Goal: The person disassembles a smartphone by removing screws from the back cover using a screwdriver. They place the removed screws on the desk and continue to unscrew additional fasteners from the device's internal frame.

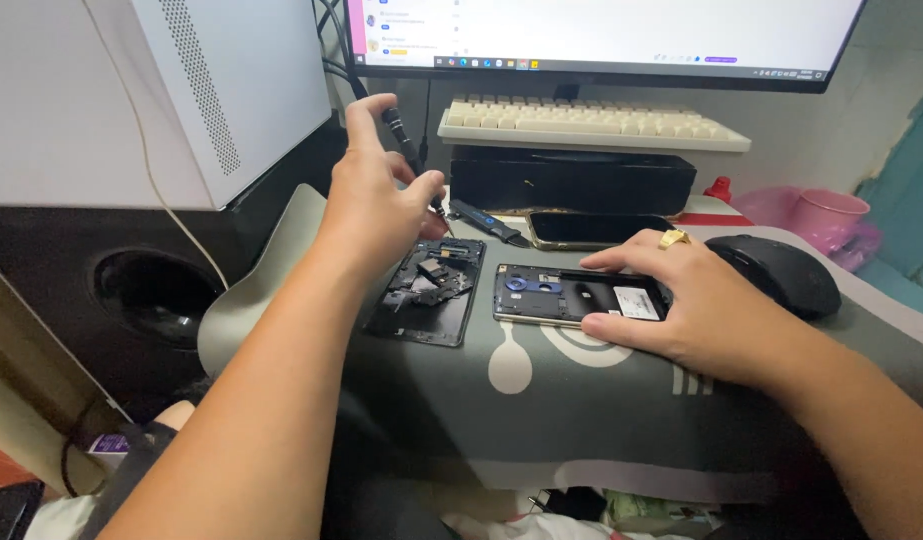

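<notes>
My left hand [376,195] grips a thin black screwdriver [409,150], its tip pointing down toward a black tray of small phone parts [426,292]. My right hand [686,295], wearing a gold ring, rests on the right end of an opened phone body [556,295] lying on the grey desk mat [541,400]; thumb and forefinger pinch its edges. A blue part shows inside the phone at its left end.
Another phone [593,229] lies screen up behind the opened one, beside a black pry tool [489,222]. A black mouse [776,272] sits right of my hand. A beige keyboard [591,122] sits on a black box under the monitor [601,35]. White computer case [141,90] at left, pink cup [826,215] at right.
</notes>
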